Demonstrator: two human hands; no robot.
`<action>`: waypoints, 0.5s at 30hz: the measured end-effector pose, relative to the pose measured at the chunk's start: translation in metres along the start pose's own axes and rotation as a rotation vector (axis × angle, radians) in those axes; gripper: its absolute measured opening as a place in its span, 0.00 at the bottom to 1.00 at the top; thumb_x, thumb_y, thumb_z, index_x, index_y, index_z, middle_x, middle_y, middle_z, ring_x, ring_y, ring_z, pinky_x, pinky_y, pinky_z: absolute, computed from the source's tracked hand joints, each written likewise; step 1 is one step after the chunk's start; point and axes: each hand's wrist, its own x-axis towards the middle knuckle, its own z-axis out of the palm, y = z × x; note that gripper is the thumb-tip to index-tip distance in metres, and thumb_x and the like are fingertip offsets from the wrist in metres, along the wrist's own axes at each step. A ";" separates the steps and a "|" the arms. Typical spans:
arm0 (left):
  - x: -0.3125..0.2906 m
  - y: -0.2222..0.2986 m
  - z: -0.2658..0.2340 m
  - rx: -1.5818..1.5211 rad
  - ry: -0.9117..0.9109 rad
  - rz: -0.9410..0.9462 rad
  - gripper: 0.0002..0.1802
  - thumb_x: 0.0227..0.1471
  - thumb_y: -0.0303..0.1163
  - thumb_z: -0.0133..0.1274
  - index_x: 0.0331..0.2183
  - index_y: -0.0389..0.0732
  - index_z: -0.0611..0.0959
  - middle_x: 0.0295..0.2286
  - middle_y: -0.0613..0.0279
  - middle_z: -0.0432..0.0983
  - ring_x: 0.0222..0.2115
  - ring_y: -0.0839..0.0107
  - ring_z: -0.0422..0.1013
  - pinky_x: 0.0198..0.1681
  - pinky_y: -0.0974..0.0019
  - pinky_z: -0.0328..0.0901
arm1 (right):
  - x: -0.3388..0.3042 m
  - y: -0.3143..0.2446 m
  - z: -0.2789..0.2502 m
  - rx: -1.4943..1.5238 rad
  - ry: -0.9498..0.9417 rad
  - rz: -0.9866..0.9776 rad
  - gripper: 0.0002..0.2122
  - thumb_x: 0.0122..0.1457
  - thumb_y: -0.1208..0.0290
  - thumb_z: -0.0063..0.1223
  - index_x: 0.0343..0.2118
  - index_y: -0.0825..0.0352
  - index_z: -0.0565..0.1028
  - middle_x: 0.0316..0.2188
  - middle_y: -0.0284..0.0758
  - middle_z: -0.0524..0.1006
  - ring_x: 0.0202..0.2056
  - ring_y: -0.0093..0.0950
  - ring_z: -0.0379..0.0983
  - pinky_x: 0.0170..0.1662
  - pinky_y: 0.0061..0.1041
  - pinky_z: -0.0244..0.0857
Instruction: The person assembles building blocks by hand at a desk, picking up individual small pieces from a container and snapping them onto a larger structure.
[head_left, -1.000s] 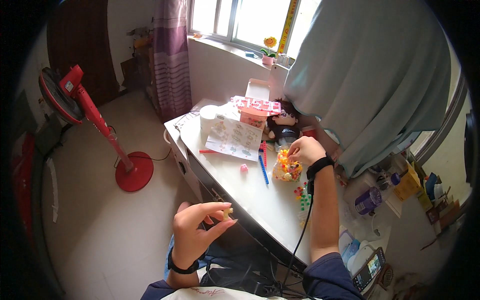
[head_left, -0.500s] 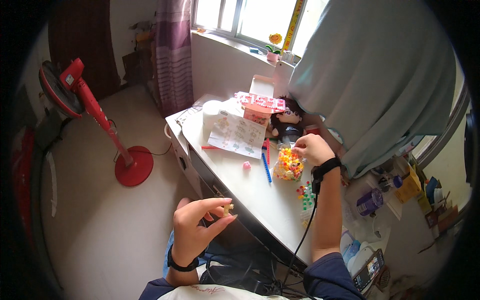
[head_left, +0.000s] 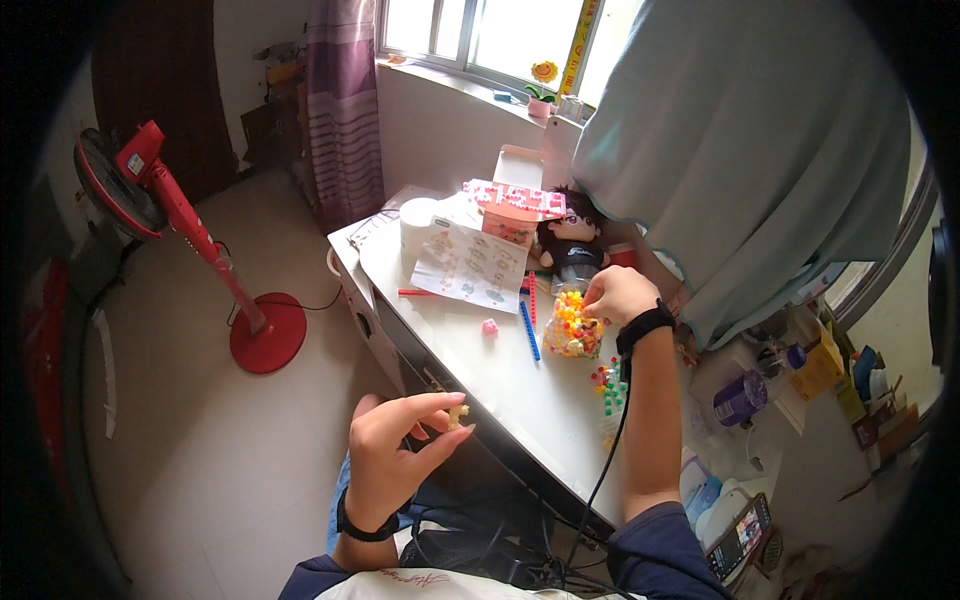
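Note:
Between the thumb and index finger of my left hand [head_left: 392, 445] is a small cream building-block piece [head_left: 457, 416], held in front of the desk's near edge. My right hand [head_left: 622, 300] is at the mouth of a clear plastic bag [head_left: 573, 345] full of small yellow, orange and red blocks. Its fingers are bent together and dip among the blocks; what they pinch is hidden. Left of the bag, a blue strip [head_left: 529, 332] and a red strip [head_left: 533, 300] lie on the desk, near a small pink block piece [head_left: 489, 328]. Loose green and red blocks [head_left: 611, 390] lie nearer me.
A printed instruction sheet [head_left: 468, 268] lies on the white desk [head_left: 500, 390], before an open pink box [head_left: 510, 228] and a dark-haired doll [head_left: 575, 235]. A cable runs down from my right wrist. At the right are a purple container [head_left: 740, 398] and a phone [head_left: 740, 538]. A red fan [head_left: 265, 330] stands left.
My right fingers have moved slightly down and into the bag's blocks. The left hand keeps its hold on the cream piece. The whole view has shifted a little.

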 end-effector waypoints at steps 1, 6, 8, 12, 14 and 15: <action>0.001 0.000 0.000 0.006 -0.006 0.000 0.17 0.41 0.29 0.66 0.37 0.42 0.84 0.25 0.61 0.81 0.25 0.73 0.77 0.21 0.75 0.65 | 0.001 0.000 0.001 -0.012 0.031 -0.043 0.10 0.38 0.65 0.65 0.26 0.60 0.83 0.29 0.36 0.80 0.34 0.31 0.77 0.39 0.28 0.70; 0.001 0.001 0.001 -0.004 -0.054 -0.018 0.17 0.42 0.27 0.65 0.38 0.41 0.83 0.28 0.58 0.81 0.27 0.72 0.77 0.23 0.75 0.68 | 0.010 -0.001 0.010 0.155 0.026 -0.211 0.08 0.40 0.69 0.63 0.26 0.61 0.82 0.27 0.37 0.79 0.31 0.34 0.76 0.38 0.29 0.70; 0.001 0.001 0.000 0.005 -0.072 -0.010 0.16 0.43 0.27 0.64 0.39 0.40 0.83 0.29 0.57 0.81 0.28 0.71 0.78 0.24 0.75 0.70 | 0.012 0.000 0.014 0.162 0.027 -0.239 0.08 0.40 0.69 0.63 0.27 0.61 0.82 0.27 0.37 0.79 0.31 0.33 0.76 0.38 0.29 0.70; 0.002 0.001 0.000 0.013 -0.066 -0.005 0.16 0.43 0.26 0.64 0.39 0.41 0.83 0.29 0.57 0.81 0.28 0.71 0.78 0.24 0.75 0.70 | 0.014 -0.002 0.014 0.201 -0.009 -0.269 0.08 0.41 0.70 0.64 0.28 0.61 0.82 0.27 0.38 0.80 0.31 0.33 0.76 0.38 0.28 0.70; 0.001 0.000 -0.001 0.023 -0.061 0.001 0.16 0.43 0.26 0.64 0.39 0.41 0.83 0.29 0.57 0.81 0.28 0.71 0.78 0.24 0.75 0.70 | 0.013 -0.001 0.010 0.229 -0.046 -0.269 0.08 0.41 0.69 0.64 0.28 0.61 0.82 0.27 0.39 0.79 0.31 0.33 0.76 0.37 0.28 0.69; 0.000 -0.001 -0.001 0.031 -0.056 0.005 0.16 0.43 0.26 0.64 0.39 0.41 0.83 0.29 0.57 0.81 0.28 0.71 0.78 0.24 0.75 0.70 | 0.014 -0.002 0.011 0.252 -0.055 -0.263 0.09 0.41 0.69 0.64 0.28 0.62 0.82 0.27 0.39 0.79 0.31 0.33 0.76 0.37 0.28 0.69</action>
